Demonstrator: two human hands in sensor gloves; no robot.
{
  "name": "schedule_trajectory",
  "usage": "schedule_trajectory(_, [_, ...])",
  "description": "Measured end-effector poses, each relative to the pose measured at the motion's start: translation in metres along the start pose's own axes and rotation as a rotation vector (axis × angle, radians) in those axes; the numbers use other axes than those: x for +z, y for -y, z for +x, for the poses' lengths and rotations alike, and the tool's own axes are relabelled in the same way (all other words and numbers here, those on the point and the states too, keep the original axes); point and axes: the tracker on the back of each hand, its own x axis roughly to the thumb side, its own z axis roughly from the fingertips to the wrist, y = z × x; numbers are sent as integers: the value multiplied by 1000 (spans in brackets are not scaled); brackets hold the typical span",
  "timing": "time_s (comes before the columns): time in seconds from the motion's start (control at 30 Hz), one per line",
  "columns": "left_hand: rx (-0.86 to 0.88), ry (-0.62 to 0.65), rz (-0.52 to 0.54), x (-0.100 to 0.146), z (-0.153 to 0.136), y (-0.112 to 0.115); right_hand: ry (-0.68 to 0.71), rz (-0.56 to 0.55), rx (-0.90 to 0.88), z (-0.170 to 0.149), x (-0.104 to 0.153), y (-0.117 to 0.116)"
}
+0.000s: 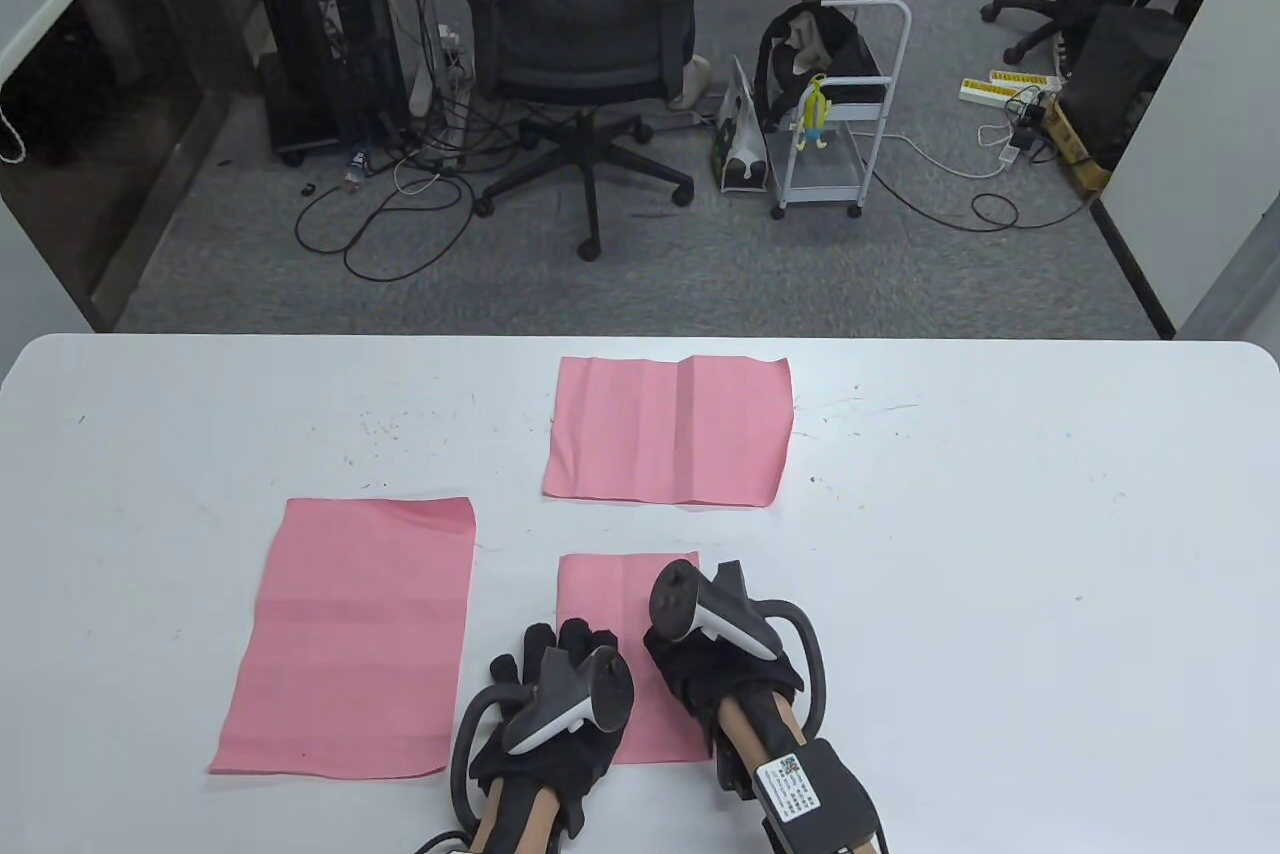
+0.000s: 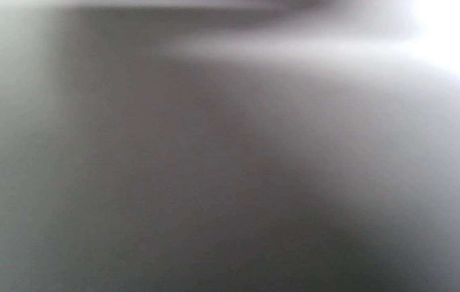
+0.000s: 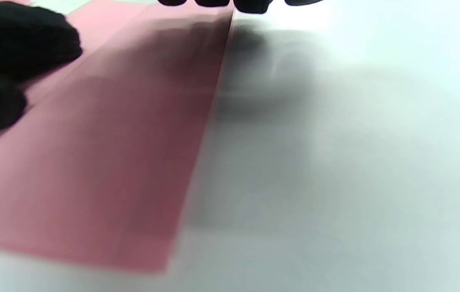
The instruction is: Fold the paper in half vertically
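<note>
A narrow pink paper (image 1: 600,594) lies folded near the table's front edge, long side running away from me. My left hand (image 1: 555,649) rests flat on its lower left part with fingers straight. My right hand (image 1: 700,639) lies over the paper's right side, its fingers hidden under the tracker. In the right wrist view the folded paper (image 3: 112,142) shows a straight right edge, with my right fingertips (image 3: 213,3) touching the top of that edge and the left hand's black glove (image 3: 15,40) on the paper at the left. The left wrist view is a grey blur.
A larger pink sheet (image 1: 350,639) lies flat to the left of my hands. Another creased pink sheet (image 1: 668,429) lies further back at the middle. The white table (image 1: 1000,544) stretches to the right. An office chair and a cart stand on the floor beyond.
</note>
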Motion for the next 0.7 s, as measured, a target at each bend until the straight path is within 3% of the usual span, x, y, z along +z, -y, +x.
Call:
schedule_trajectory(0.2, [0, 0, -1, 0, 0, 0, 31, 24, 76, 7, 15, -9])
schedule_trajectory(0.7, [0, 0, -1, 0, 0, 0, 30, 41, 100, 9, 13, -15])
